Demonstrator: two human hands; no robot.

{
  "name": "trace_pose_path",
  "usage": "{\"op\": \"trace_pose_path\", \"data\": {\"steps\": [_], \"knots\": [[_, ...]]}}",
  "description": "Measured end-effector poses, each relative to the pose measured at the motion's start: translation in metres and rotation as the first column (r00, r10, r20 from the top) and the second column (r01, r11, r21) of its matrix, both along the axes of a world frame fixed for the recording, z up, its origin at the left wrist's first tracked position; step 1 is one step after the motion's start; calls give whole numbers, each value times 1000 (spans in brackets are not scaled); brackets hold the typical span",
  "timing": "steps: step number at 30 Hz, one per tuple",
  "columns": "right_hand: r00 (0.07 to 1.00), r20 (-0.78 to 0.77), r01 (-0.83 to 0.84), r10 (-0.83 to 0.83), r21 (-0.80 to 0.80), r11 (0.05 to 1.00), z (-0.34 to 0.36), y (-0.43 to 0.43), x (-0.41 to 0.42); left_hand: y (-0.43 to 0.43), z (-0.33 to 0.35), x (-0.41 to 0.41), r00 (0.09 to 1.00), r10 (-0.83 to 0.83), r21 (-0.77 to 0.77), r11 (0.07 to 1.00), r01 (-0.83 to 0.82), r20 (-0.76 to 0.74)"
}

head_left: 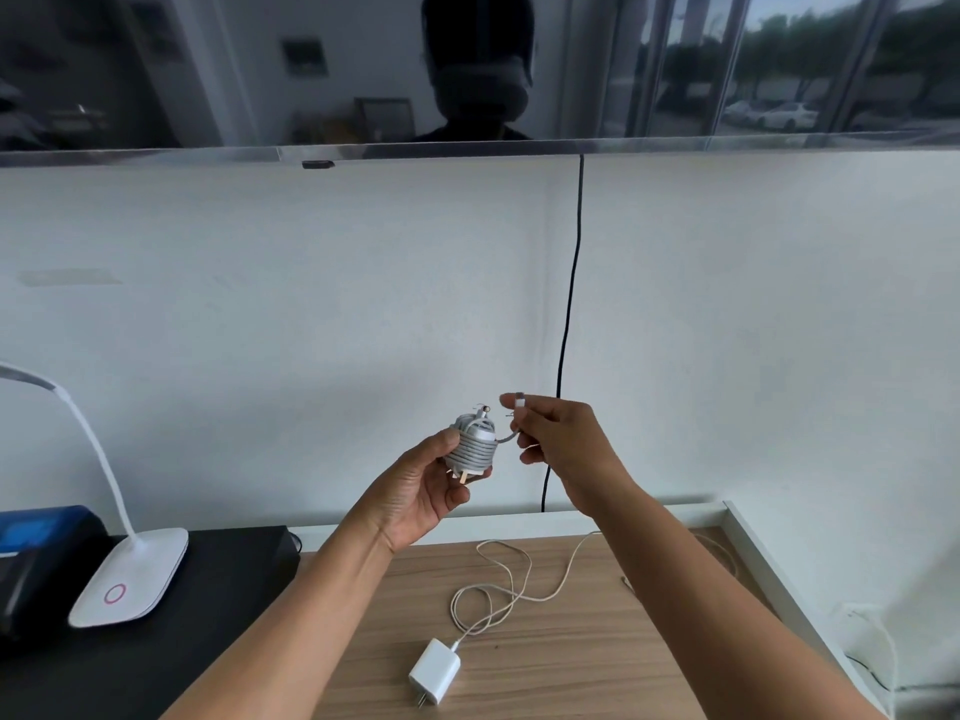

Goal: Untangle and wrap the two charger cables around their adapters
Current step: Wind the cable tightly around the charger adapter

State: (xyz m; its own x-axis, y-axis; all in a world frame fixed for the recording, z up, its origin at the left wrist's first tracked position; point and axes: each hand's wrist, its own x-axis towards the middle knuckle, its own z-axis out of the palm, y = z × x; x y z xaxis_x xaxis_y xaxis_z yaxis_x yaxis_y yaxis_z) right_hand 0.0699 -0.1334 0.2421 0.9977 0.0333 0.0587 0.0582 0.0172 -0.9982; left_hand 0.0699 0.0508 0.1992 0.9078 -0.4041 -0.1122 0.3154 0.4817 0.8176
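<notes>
My left hand (pixel 415 491) holds a white adapter wound tightly with its grey-white cable (pixel 471 445), raised in front of the wall, its prongs pointing down. My right hand (pixel 561 439) pinches the free end of that cable (pixel 508 434) just right of the bundle, with the plug tip (pixel 518 399) sticking up between finger and thumb. On the wooden desk (pixel 571 667) below lies the second white adapter (pixel 435 670), prongs toward me. Its loose cable (pixel 511 589) curls in loops toward the back right.
A white desk lamp (pixel 130 579) stands on a black surface (pixel 218 615) at the left, beside a blue and black device (pixel 36 553). A black cord (pixel 569 330) hangs down the white wall. A white desk rim (pixel 769 563) runs along the right, with cables (pixel 878 646) beyond it.
</notes>
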Motion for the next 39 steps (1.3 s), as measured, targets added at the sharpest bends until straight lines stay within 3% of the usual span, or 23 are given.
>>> {"op": "trace_pose_path", "data": {"steps": [5, 13, 26, 39], "knots": [[997, 41, -60, 69, -189, 980, 3, -4, 1, 2, 0, 0, 996, -70, 59, 996, 67, 52], [961, -79, -276, 265, -233, 933, 10, -18, 9, 5, -3, 2, 988, -139, 114, 985, 131, 66], [992, 18, -107, 121, -355, 929, -1, -7, 14, 2, -2, 10, 983, -130, 198, 975, 102, 133], [989, 18, -132, 147, -340, 931, -1, -2, 11, 2, 8, 8, 968, -149, 305, 949, 83, 200]]}}
